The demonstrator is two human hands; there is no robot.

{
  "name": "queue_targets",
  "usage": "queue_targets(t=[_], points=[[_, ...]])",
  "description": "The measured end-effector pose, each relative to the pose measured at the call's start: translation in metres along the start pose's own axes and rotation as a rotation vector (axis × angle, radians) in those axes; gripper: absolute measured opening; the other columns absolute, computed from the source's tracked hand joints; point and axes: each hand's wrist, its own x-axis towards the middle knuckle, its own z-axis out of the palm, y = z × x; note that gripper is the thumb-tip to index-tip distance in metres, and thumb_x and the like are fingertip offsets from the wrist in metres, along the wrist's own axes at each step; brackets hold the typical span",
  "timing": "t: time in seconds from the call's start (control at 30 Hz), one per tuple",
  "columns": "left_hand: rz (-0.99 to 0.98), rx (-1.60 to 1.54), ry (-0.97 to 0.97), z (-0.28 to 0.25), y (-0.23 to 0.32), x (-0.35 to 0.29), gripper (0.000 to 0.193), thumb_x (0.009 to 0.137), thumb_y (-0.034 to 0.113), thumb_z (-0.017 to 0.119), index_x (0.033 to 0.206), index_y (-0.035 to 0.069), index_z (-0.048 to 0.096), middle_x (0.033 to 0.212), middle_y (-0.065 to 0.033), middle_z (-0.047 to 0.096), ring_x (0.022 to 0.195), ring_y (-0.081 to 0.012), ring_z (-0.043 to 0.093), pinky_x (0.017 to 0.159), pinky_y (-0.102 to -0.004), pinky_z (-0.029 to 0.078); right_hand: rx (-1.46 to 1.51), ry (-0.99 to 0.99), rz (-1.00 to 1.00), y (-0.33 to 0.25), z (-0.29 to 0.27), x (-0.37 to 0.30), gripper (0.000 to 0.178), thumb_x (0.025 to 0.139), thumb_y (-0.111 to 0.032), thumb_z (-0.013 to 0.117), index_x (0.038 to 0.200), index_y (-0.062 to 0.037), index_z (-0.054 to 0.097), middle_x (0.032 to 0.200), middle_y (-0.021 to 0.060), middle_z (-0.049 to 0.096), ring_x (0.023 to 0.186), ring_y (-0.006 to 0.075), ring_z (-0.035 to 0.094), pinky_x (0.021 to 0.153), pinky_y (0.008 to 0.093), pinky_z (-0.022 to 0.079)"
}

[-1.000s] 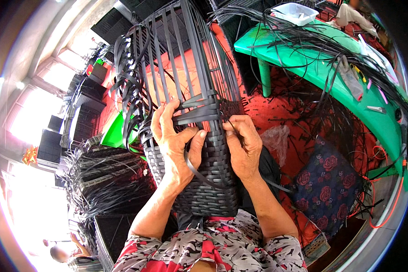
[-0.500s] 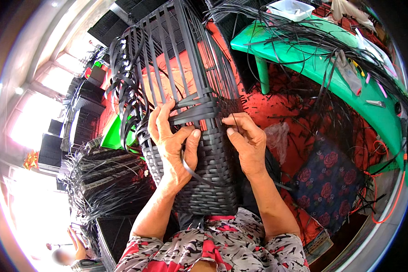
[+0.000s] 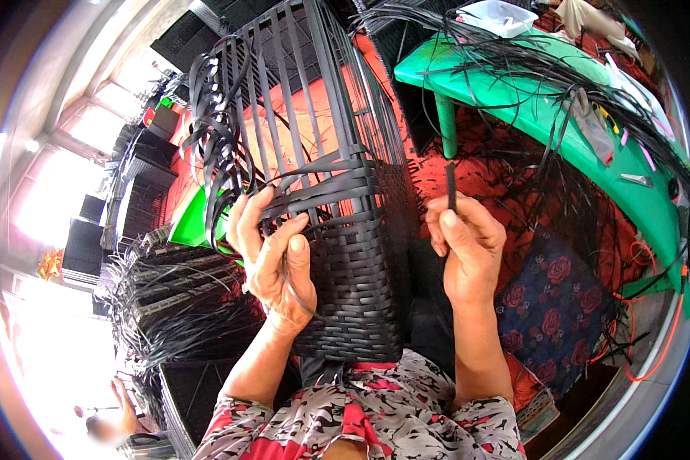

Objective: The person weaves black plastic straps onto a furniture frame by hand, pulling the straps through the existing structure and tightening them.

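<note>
A black woven basket [image 3: 353, 307] stands upright in front of me. Its lower part is tightly woven, while bare upright strips [image 3: 284, 100] rise above. At its left edge is my left hand [image 3: 272, 264], fingers bent against the top woven rows. A thin black strip [image 3: 295, 293] passes between its thumb and index finger and curves down over the weave. Off to the right of the basket, my right hand [image 3: 469, 249] pinches the end of a flat black strip [image 3: 451, 188], which points upward. The rest of that strip cannot be made out.
Long loose strips [image 3: 215, 123] hang curled along the basket's left side. At right stands a green table [image 3: 514, 100] with black strips, a glove [image 3: 590, 126] and a white tray [image 3: 498, 17]. A rose-patterned cloth [image 3: 552, 307] lies below it. Bundled strips [image 3: 176, 307] are at left.
My right hand has moved right, away from the basket's corner, with the strip end now showing above its fingers. My left hand has shifted slightly left and down along the weave.
</note>
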Motion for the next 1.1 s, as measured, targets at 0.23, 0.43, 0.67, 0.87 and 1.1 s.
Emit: queue_targets(t=[0.23, 0.43, 0.67, 0.87, 1.1], points=[[-0.025, 0.182, -0.048, -0.003, 0.002, -0.003, 0.008, 0.081, 0.005, 0.069, 0.088, 0.004, 0.068, 0.112, -0.0122, 0.059, 0.107, -0.0326, 0.049, 0.093, -0.0434, 0.038, -0.083, 0.178, 0.177, 0.001, 0.013, -0.008, 0.027, 0.082, 0.007, 0.068, 0.106, -0.0017, 0.06, 0.094, -0.0017, 0.061, 0.079, 0.0031, 0.055, 0.071, 0.0177, 0.044], [-0.126, 0.101, -0.091, 0.0, -0.005, -0.006, 0.012, 0.078, 0.004, 0.071, 0.089, 0.005, 0.067, 0.11, -0.0122, 0.058, 0.103, -0.0316, 0.05, 0.092, -0.0436, 0.038, -0.461, -0.051, 0.235, 0.015, 0.042, -0.005, 0.039, 0.075, 0.001, 0.075, 0.107, -0.0026, 0.052, 0.098, 0.0004, 0.055, 0.075, 0.0036, 0.051, 0.061, 0.0208, 0.043], [-0.138, 0.107, -0.12, -0.003, -0.006, -0.009, 0.01, 0.086, 0.012, 0.068, 0.088, 0.002, 0.067, 0.113, -0.0132, 0.057, 0.107, -0.0297, 0.05, 0.095, -0.0403, 0.038, -0.261, -0.009, 0.369, 0.013, 0.049, 0.0, 0.032, 0.077, 0.002, 0.07, 0.102, -0.0023, 0.05, 0.093, 0.0008, 0.054, 0.082, 0.0058, 0.051, 0.07, 0.0217, 0.044], [-0.156, 0.079, -0.12, -0.004, -0.005, -0.006, 0.009, 0.082, 0.011, 0.07, 0.086, 0.004, 0.068, 0.112, -0.0129, 0.058, 0.106, -0.0308, 0.049, 0.095, -0.0422, 0.037, -0.203, -0.053, 0.332, 0.013, 0.05, 0.003, 0.027, 0.08, 0.002, 0.065, 0.101, -0.0037, 0.05, 0.092, -0.0009, 0.054, 0.079, 0.0052, 0.049, 0.068, 0.0202, 0.04], [-0.087, 0.084, -0.041, -0.009, -0.003, -0.009, 0.011, 0.083, 0.014, 0.07, 0.087, 0.004, 0.069, 0.121, -0.0169, 0.053, 0.112, -0.0352, 0.046, 0.094, -0.0469, 0.037, -0.101, 0.045, 0.328, 0.001, 0.027, 0.002, 0.027, 0.098, -0.025, 0.055, 0.11, -0.002, 0.06, 0.088, -0.0013, 0.056, 0.065, 0.0025, 0.042, 0.049, 0.0177, 0.027]])
